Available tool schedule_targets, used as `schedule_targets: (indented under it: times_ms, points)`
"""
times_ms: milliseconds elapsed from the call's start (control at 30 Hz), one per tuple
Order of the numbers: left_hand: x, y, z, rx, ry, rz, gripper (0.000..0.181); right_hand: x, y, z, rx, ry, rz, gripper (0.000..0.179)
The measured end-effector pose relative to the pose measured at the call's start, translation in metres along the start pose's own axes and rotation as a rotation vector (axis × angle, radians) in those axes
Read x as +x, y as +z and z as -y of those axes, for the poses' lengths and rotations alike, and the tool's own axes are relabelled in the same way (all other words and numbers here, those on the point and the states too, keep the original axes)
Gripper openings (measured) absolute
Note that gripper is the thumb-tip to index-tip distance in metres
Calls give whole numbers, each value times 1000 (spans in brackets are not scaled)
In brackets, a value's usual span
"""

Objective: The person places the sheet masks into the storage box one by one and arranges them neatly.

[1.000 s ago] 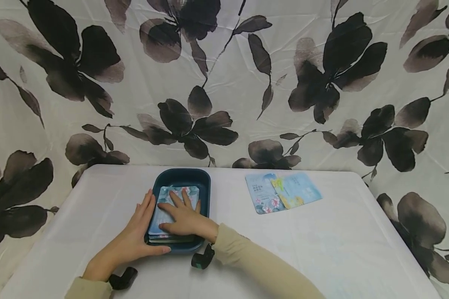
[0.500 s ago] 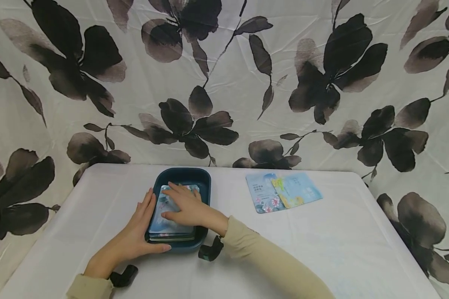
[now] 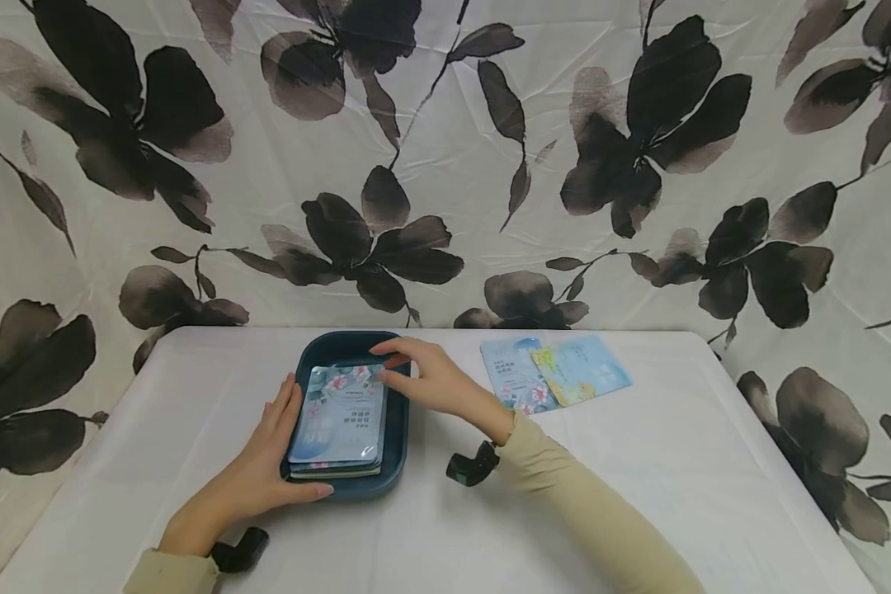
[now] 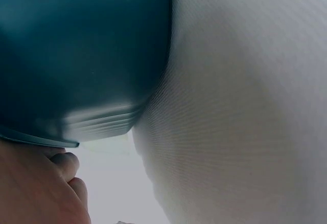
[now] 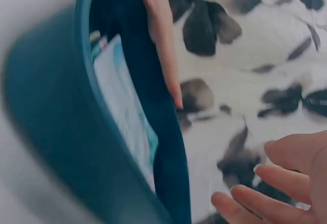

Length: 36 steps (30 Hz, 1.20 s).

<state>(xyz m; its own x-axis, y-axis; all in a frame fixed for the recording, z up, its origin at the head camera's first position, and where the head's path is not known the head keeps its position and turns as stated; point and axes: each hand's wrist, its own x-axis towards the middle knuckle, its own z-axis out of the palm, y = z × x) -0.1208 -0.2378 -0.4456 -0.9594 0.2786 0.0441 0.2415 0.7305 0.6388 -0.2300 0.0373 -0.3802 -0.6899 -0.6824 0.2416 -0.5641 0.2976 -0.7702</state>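
A dark blue plastic bin (image 3: 395, 466) holds a stack of flat, glossy sachets (image 3: 341, 417) that look like sheet mask packets, the top one pale blue with pink flowers. My left hand (image 3: 260, 470) lies along the bin's left side, fingers extended, thumb by its front rim. In the left wrist view, that hand (image 4: 36, 185) is partly hidden at the bin wall (image 4: 87, 50). Over the bin's right rim hovers my right hand (image 3: 436, 381), fingers slightly bent near the top packet's far right corner. The right wrist view shows its fingers (image 5: 278, 173) apart, holding nothing.
Two more sachets, one blue with flowers (image 3: 508, 367) and one blue and yellow (image 3: 590, 371), overlap on the white table (image 3: 638, 478) to the right. Behind the table hangs a cloth (image 3: 445, 140) with dark flowers. Black devices (image 3: 473, 464) sit at both wrists.
My right hand has lifted off the stack and moved right to the bin's rim, uncovering the top packet. The left hand stays at the bin. The head view has shifted slightly.
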Motion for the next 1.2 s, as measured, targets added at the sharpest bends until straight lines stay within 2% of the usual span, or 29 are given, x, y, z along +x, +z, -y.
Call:
schedule_targets:
  times_ms: [333,467,600,700,833,967,1200]
  points:
    - [-1,0,2,0,-4,-10,139,-28,-54,-42,4,23,-232,27]
    - [-1,-1,2,0,-8,-10,139,-41,-75,-61,70,38,-287,24]
    - [-2,-1,3,0,-10,-12,139,-56,-93,-77,182,100,-325,25]
    - [-1,-1,3,-2,-12,-12,139,-67,-103,-88,195,163,-351,25]
    - [-1,0,3,5,-6,-11,139,-81,-113,-106,97,227,-376,24]
    - [0,1,3,10,1,-12,139,-93,-126,-127,-47,294,-378,26]
    - [0,1,1,7,12,-13,138,-106,-144,-148,-205,423,-268,42]
